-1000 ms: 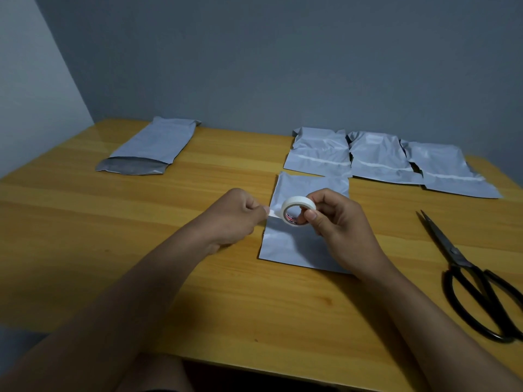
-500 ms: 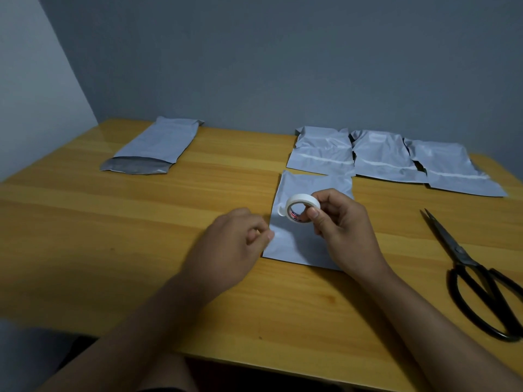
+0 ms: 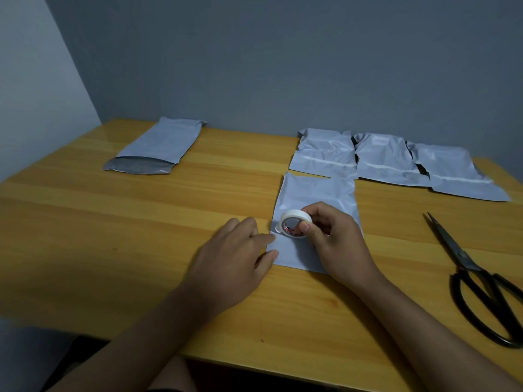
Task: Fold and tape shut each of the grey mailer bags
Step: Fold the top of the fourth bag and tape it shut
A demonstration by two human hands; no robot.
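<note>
Right hand (image 3: 336, 239) grips the white tape roll (image 3: 294, 224) above the folded grey mailer bag (image 3: 317, 199) lying on the wooden table (image 3: 141, 222); left hand (image 3: 235, 264), fingers relaxed and holding nothing, touches the bag's left edge.

The surface (image 3: 113, 227) lies bare across the left and centre of the frame, wide enough for a hand to pass. At upper left an open mailer bag (image 3: 158, 148) lies flat. A row of three taped bags (image 3: 393, 162) fills the upper right, edges touching. The folded bag (image 3: 314, 193) sits just below that row, almost touching it. Black scissors (image 3: 481, 281) block the right edge. A bare strip separates scissors and folded bag.
</note>
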